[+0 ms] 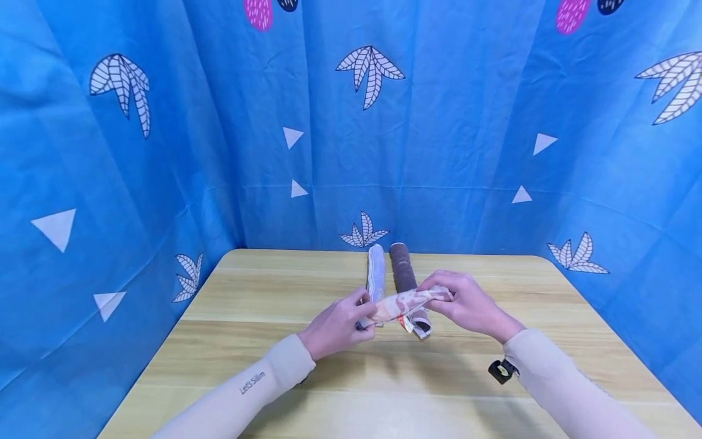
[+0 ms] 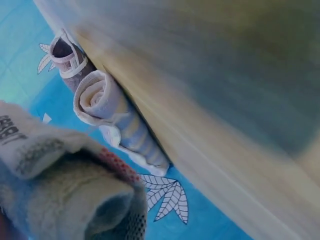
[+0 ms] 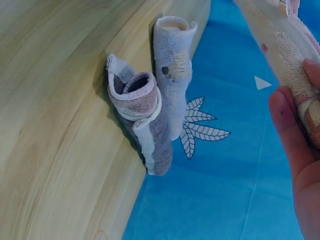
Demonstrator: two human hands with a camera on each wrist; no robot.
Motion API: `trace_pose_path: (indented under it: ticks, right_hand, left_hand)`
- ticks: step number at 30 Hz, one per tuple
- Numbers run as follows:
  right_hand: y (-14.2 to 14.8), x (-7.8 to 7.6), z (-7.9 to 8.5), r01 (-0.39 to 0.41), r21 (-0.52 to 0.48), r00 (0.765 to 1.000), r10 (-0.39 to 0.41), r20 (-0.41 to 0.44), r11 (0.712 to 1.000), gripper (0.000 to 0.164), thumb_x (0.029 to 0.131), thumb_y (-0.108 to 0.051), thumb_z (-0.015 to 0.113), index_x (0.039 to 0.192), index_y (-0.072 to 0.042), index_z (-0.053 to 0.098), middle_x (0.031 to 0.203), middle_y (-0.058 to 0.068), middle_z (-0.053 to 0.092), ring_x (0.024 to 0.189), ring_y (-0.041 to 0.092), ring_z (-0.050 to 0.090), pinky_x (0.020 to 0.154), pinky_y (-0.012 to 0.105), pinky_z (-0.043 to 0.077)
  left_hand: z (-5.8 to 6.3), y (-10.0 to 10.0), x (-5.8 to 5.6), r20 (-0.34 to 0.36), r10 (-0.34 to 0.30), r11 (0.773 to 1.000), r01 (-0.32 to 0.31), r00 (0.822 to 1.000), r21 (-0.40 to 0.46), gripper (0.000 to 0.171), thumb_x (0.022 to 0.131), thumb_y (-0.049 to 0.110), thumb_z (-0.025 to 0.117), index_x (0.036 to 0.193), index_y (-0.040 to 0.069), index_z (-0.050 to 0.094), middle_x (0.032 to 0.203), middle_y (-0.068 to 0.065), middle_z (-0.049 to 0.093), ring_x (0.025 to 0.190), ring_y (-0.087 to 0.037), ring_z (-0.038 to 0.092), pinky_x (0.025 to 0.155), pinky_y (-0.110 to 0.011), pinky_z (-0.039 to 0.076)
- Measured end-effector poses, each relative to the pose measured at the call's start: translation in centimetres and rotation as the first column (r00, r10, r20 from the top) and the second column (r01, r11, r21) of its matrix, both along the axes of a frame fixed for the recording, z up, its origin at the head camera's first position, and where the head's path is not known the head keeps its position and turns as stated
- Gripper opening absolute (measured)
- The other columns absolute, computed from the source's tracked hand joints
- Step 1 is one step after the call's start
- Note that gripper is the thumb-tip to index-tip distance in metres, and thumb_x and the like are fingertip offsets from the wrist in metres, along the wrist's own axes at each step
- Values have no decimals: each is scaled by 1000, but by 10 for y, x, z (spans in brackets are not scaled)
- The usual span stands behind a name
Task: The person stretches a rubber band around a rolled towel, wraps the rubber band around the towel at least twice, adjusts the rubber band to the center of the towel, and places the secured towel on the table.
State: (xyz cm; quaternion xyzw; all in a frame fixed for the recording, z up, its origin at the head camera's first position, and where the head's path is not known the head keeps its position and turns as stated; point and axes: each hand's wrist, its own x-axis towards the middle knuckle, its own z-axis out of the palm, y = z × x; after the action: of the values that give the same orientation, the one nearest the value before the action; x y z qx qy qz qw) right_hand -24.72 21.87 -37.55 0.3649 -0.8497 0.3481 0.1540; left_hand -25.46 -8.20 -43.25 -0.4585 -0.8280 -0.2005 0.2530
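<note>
A cream rolled towel (image 1: 403, 303) with a reddish pattern is held slantwise above the table by both hands. My left hand (image 1: 339, 323) grips its left end, while my right hand (image 1: 466, 302) pinches the right end between thumb and fingers. In the left wrist view the towel's coiled end (image 2: 107, 212) is close and blurred; the left fingers are mostly out of that view. Behind the held roll lie a pale lavender rolled towel (image 1: 376, 268) and a brown-grey rolled towel (image 1: 403, 268), side by side. The held towel and hands partly cover both.
The wooden table (image 1: 263, 305) has rounded far corners. A blue patterned curtain (image 1: 460, 152) hangs along its back and sides. Black wrist gear (image 1: 501, 371) shows at the right cuff. The two lying rolls reach almost to the table's far edge.
</note>
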Motion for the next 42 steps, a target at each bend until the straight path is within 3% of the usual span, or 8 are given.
trace_pose_path:
  ticks: [6, 12, 18, 24, 28, 33, 37, 42]
  right_hand:
    - [0, 4, 0, 22, 1, 999, -22, 30, 1000, 28, 83, -5, 78, 101, -26, 74, 97, -11, 71, 81, 8, 62, 69, 27, 51]
    - [-1, 10, 5, 33, 16, 993, -35, 109, 999, 21, 85, -11, 78, 101, -25, 74, 96, -9, 72, 80, 9, 63, 68, 28, 51]
    - [-3, 13, 10, 25, 18, 985, -28, 168, 1000, 16, 89, -18, 76, 103, -25, 75, 94, -9, 72, 77, 10, 62, 66, 28, 52]
    - [-4, 14, 18, 70, -33, 962, -59, 268, 997, 19, 90, -20, 75, 108, -14, 75, 93, 0, 72, 72, 14, 65, 60, 28, 52]
    - [-4, 13, 23, 145, -87, 918, -101, 383, 986, 27, 91, -24, 74, 113, -7, 72, 89, 7, 72, 66, 20, 67, 54, 28, 51]
    - [-5, 11, 26, 218, -123, 875, -138, 463, 968, 32, 91, -25, 75, 113, -3, 69, 84, 11, 70, 63, 22, 66, 53, 27, 48]
    - [-7, 10, 27, 243, -119, 853, -154, 498, 963, 34, 90, -27, 75, 113, -2, 69, 84, 12, 70, 63, 21, 66, 54, 27, 48]
    - [-7, 10, 27, 273, -124, 834, -170, 525, 954, 33, 90, -27, 76, 111, -2, 70, 86, 13, 71, 63, 22, 66, 56, 29, 50]
  left_hand:
    - [0, -5, 0, 110, -25, 995, 15, 994, 94, 14, 80, 12, 71, 85, 19, 60, 100, 5, 52, 79, -3, 56, 63, -7, 46]
    - [0, -9, -2, 275, -62, 983, 11, 959, 184, 19, 79, 15, 72, 81, 22, 54, 95, 11, 50, 81, -6, 52, 62, -17, 45]
    - [0, -17, -2, 244, -129, 969, 70, 961, 235, 22, 78, 11, 72, 79, 20, 52, 91, 10, 50, 75, -4, 49, 58, -15, 41]
    - [6, -15, 2, 251, -129, 975, 77, 959, 207, 20, 83, 15, 73, 90, 20, 55, 95, 9, 54, 78, -4, 52, 60, -15, 45]
    - [8, -13, 5, 198, -110, 981, 75, 974, 177, 22, 87, 19, 73, 104, 19, 58, 100, 7, 58, 75, -5, 52, 60, -14, 45]
    - [6, -9, 9, 18, -30, 996, 28, 999, 82, 37, 86, 29, 78, 115, 19, 58, 111, 3, 59, 69, -3, 53, 57, -12, 43]
    - [6, -5, 11, -98, 21, 1000, -20, 995, 2, 41, 85, 26, 81, 120, 21, 60, 117, -2, 60, 67, -5, 61, 58, -14, 49]
    - [7, -5, 10, -174, 14, 998, -24, 985, -52, 42, 85, 20, 80, 123, 19, 61, 117, -6, 61, 73, -9, 67, 61, -16, 54]
